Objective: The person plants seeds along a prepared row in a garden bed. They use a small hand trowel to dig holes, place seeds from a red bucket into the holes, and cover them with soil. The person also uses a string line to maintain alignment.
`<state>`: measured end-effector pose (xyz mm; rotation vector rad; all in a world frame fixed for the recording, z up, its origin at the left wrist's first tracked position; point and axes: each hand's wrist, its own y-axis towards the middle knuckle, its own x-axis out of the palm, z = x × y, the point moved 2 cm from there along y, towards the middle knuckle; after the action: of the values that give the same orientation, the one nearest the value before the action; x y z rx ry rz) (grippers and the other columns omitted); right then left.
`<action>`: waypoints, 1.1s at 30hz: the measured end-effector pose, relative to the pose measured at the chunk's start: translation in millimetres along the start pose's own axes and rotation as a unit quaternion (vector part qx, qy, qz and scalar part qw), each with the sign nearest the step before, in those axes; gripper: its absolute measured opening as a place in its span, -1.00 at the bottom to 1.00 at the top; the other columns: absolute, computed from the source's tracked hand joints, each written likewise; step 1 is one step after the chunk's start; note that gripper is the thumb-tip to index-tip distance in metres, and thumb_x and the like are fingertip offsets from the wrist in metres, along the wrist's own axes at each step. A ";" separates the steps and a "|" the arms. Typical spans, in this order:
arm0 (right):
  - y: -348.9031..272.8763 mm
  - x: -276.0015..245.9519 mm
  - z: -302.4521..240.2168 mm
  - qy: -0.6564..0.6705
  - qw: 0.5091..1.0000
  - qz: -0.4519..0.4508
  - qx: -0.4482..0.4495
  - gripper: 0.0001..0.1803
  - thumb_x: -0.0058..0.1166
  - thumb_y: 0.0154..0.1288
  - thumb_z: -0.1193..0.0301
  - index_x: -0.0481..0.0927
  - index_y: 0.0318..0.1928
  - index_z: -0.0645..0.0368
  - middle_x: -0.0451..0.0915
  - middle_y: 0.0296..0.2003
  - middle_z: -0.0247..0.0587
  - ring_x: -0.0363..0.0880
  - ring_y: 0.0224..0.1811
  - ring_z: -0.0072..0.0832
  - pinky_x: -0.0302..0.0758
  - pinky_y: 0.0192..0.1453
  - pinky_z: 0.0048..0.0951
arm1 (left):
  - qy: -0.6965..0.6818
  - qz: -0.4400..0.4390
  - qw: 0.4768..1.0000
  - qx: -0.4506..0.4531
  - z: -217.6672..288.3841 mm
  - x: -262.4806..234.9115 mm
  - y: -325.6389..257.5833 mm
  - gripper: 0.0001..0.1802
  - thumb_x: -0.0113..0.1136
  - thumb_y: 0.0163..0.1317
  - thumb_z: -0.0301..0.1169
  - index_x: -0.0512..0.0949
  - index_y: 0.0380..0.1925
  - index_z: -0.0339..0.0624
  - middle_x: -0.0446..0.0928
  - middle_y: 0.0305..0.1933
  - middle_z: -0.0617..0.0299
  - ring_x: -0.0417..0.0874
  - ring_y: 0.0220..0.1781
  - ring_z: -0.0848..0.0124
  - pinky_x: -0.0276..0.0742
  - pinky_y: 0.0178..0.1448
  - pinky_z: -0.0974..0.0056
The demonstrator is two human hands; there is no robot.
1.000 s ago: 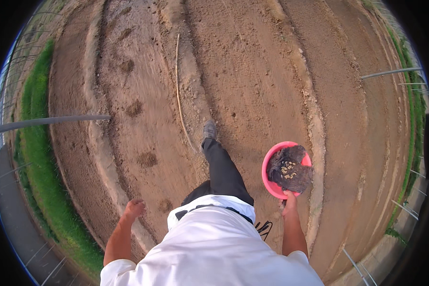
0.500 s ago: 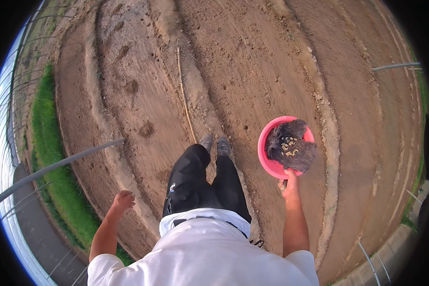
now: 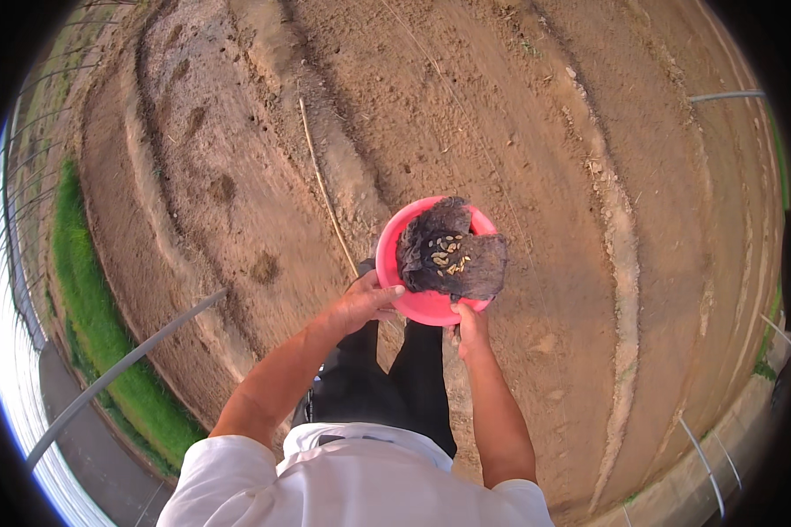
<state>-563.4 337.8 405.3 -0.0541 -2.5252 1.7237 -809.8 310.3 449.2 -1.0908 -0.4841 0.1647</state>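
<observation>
Two hands hold one pink bowl (image 3: 422,303) over tilled soil (image 3: 501,132).

Left hand (image 3: 363,301) grips the bowl's near-left rim, thumb lying on the rim; right hand (image 3: 470,323) is closed on the near-right rim from below. Bowl sits in front of the person's waist, above the dark trousers (image 3: 395,378). Inside lies a dark cloth (image 3: 453,255) carrying pale seeds (image 3: 446,252). A thin stick (image 3: 321,180) lies along a furrow beyond the bowl.
</observation>
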 end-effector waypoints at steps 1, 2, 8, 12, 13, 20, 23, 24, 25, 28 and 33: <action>9.0 7.5 5.8 0.001 1.000 0.000 -0.010 -0.90 0.20 0.20 0.40 0.55 -0.33 0.10 0.50 -0.58 -0.34 0.40 -0.70 -0.52 0.32 -0.68 -0.46 | -0.031 -0.010 0.999 0.001 1.6 -0.1 11.4 -0.39 0.35 0.32 -0.27 0.38 0.30 -0.16 0.60 0.14 0.09 0.70 0.06 0.19 0.68 0.11 0.02; 12.6 18.8 3.5 0.007 1.000 0.007 0.006 -0.90 0.20 0.20 0.40 0.55 -0.33 0.10 0.49 -0.60 -0.34 0.40 -0.70 -0.52 0.33 -0.68 -0.45 | -0.046 0.007 0.999 0.002 -2.2 -8.4 27.1 -0.44 0.33 0.32 -0.31 0.39 0.27 -0.15 0.62 0.12 0.10 0.71 0.05 0.18 0.69 0.10 0.00; 60.9 62.1 -3.5 -0.065 0.998 0.002 0.010 -0.68 0.38 0.26 0.20 0.54 -0.27 0.14 0.44 -0.62 -0.40 0.35 -0.71 -0.62 0.33 -0.67 -0.51 | -0.105 0.098 0.990 0.000 -18.3 -58.8 110.7 -0.62 0.18 0.30 -0.54 0.44 0.13 -0.19 0.66 0.02 0.03 0.77 -0.06 0.14 0.79 -0.03 -0.07; 131.2 55.7 7.4 -0.091 0.996 -0.007 -0.005 -0.61 0.40 0.27 0.14 0.50 -0.19 0.11 0.44 -0.53 -0.46 0.35 -0.66 -0.69 0.31 -0.65 -0.55 | -0.094 0.133 0.987 -0.002 -5.0 -109.9 192.4 -0.60 0.16 0.26 -0.56 0.44 0.11 -0.20 0.67 -0.01 0.01 0.79 -0.12 0.15 0.81 -0.11 -0.04; 156.2 43.8 12.9 -0.126 0.992 -0.020 0.007 -0.62 0.37 0.30 0.15 0.48 -0.18 0.12 0.44 -0.50 -0.46 0.35 -0.65 -0.71 0.30 -0.66 -0.56 | -0.068 0.164 0.984 0.013 -8.2 -129.1 218.1 -0.62 0.15 0.25 -0.56 0.45 0.09 -0.19 0.67 -0.04 0.03 0.79 -0.15 0.17 0.82 -0.13 -0.02; 298.9 -25.4 30.4 -0.133 0.988 0.022 -0.072 -0.63 0.29 0.38 0.16 0.48 -0.09 0.16 0.45 -0.49 -0.45 0.34 -0.65 -0.70 0.27 -0.66 -0.58 | -0.059 0.229 0.970 0.059 -10.4 -272.2 410.2 -0.73 0.10 0.22 -0.62 0.51 -0.06 -0.23 0.65 -0.16 0.05 0.76 -0.22 0.19 0.83 -0.18 0.06; 357.9 -61.9 40.8 -0.155 0.978 0.066 -0.122 -0.58 0.29 0.38 0.17 0.48 -0.01 0.21 0.47 -0.48 -0.44 0.34 -0.65 -0.70 0.23 -0.67 -0.57 | -0.020 0.272 0.959 0.074 -4.5 -335.5 481.4 -0.78 0.11 0.21 -0.61 0.52 -0.13 -0.24 0.64 -0.21 0.07 0.76 -0.27 0.22 0.83 -0.25 0.05; 374.8 -71.5 38.6 -0.157 0.974 0.077 -0.143 -0.58 0.28 0.39 0.17 0.47 -0.01 0.21 0.47 -0.47 -0.44 0.34 -0.65 -0.71 0.24 -0.67 -0.57 | 0.000 0.279 0.957 0.080 5.2 -344.4 499.9 -0.80 0.11 0.21 -0.61 0.53 -0.15 -0.24 0.64 -0.24 0.09 0.76 -0.28 0.23 0.83 -0.28 0.05; 390.9 -80.1 36.9 -0.159 0.969 0.088 -0.165 -0.59 0.28 0.40 0.18 0.47 0.00 0.21 0.46 -0.47 -0.45 0.34 -0.65 -0.72 0.24 -0.67 -0.58 | -0.021 0.282 0.955 0.091 9.3 -350.5 516.8 -0.81 0.13 0.20 -0.59 0.54 -0.17 -0.22 0.64 -0.30 0.11 0.75 -0.31 0.25 0.82 -0.34 0.07; 427.0 -80.8 26.9 -0.143 0.967 0.077 -0.196 -0.60 0.26 0.41 0.19 0.47 0.01 0.22 0.46 -0.45 -0.45 0.35 -0.63 -0.75 0.26 -0.67 -0.62 | 0.019 0.284 0.953 0.101 33.5 -400.6 551.2 -0.86 0.16 0.20 -0.55 0.57 -0.22 -0.21 0.63 -0.35 0.12 0.75 -0.35 0.29 0.77 -0.43 0.16; 437.7 -72.9 4.5 -0.121 0.954 0.047 -0.270 -0.75 0.17 0.46 0.20 0.51 -0.07 0.09 0.43 -0.47 -0.51 0.36 -0.60 -0.77 0.29 -0.64 -0.65 | 0.105 0.293 0.945 0.099 58.0 -412.4 574.7 -0.89 0.21 0.23 -0.46 0.60 -0.24 -0.16 0.65 -0.32 0.16 0.74 -0.38 0.33 0.63 -0.54 0.28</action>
<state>-499.1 487.9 -7.3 0.0042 -3.1493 1.0640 -1139.9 473.5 -157.4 -1.0144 0.0613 0.6000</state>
